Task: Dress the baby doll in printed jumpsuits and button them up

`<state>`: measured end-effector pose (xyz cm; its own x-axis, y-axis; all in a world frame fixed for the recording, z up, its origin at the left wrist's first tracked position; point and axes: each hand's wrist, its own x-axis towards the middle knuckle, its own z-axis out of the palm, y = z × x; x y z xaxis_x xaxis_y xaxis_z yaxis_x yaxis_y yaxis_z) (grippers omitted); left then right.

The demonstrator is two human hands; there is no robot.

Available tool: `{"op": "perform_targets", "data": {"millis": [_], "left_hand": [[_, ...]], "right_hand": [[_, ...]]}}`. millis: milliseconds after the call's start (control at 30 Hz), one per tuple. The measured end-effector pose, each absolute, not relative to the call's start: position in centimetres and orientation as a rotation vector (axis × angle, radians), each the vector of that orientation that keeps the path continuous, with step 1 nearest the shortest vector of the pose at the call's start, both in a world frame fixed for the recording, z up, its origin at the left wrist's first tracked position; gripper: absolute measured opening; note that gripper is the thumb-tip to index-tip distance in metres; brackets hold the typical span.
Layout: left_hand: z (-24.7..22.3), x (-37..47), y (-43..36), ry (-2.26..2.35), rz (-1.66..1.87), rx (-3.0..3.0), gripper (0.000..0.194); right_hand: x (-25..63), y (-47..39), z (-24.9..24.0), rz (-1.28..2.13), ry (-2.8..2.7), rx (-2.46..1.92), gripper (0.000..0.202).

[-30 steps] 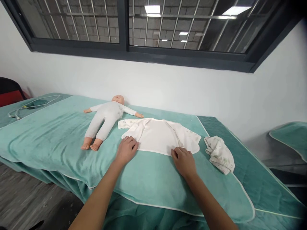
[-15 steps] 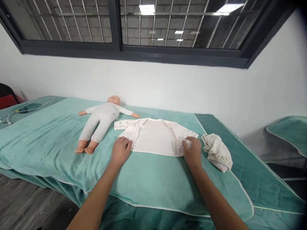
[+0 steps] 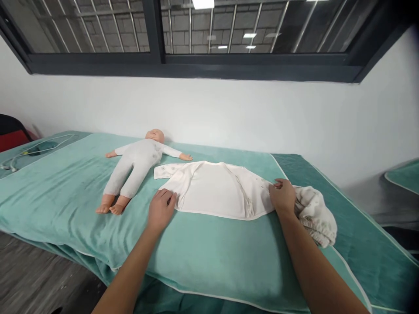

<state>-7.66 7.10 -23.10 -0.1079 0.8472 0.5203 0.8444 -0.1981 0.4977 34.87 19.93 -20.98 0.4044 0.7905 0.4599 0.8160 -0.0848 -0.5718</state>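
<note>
A white baby shirt (image 3: 212,192) lies spread on the green blanket, its front panels parted and its left sleeve reaching toward a doll. At the shirt's left side edge, my left hand (image 3: 162,210) has its fingers bent and closed on the fabric. My right hand (image 3: 283,196) grips the shirt's right side near the sleeve, which it partly hides. Just beyond that hand is a crumpled white printed garment (image 3: 316,213), partly covered by my wrist. The baby doll (image 3: 140,159), in a white bodysuit, lies on its back to the left.
The green blanket (image 3: 229,261) covers a bed or table against a white wall (image 3: 229,113). Above runs a dark-framed window (image 3: 196,72) with bars. A pale cable (image 3: 42,146) lies at the far left, near a red and black item (image 3: 13,135).
My right hand has moved right and pulled the shirt's right side outward. My left hand stays at the left edge. The view has shifted slightly.
</note>
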Motion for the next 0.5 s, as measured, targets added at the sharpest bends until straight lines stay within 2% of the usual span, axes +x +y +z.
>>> {"op": "perform_targets", "data": {"millis": [333,500], "left_hand": [[-22.9,-7.3,7.2,2.023,1.253,2.058,0.032],[-23.0,-7.4,7.3,2.066,1.290,2.030,0.030]], "right_hand": [[33.8,19.8,-20.1,-0.324,-1.531,-1.620,0.025],[30.3,17.2,-19.6,-0.282,-1.781,-1.485,0.033]]}}
